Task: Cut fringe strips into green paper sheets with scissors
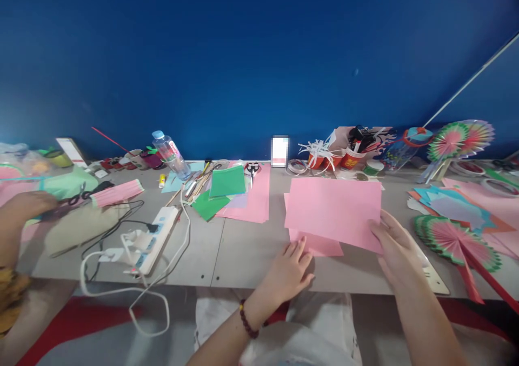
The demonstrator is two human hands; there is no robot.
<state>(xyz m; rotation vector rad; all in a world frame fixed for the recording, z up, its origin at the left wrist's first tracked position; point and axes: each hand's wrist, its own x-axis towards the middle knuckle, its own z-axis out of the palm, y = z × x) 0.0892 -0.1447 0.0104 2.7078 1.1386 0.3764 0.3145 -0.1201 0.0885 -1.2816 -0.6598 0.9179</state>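
Note:
A large pink paper sheet (332, 209) lies on the grey table (243, 252) in front of me, over a second pink sheet (320, 244) that shows below its lower edge. My right hand (399, 250) holds the large sheet's lower right corner, fingers closed on its edge. My left hand (287, 271), with a bead bracelet on the wrist, rests with fingers stretched flat on the lower pink sheet near its left corner.
A white power strip (156, 239) with cables lies at left. Another person's hand (24, 206) works at far left by black scissors (77, 198). Green and pink paper (227, 185), a water bottle (170, 155), red cups (344, 158) and folded paper fans (454, 239) surround the sheets.

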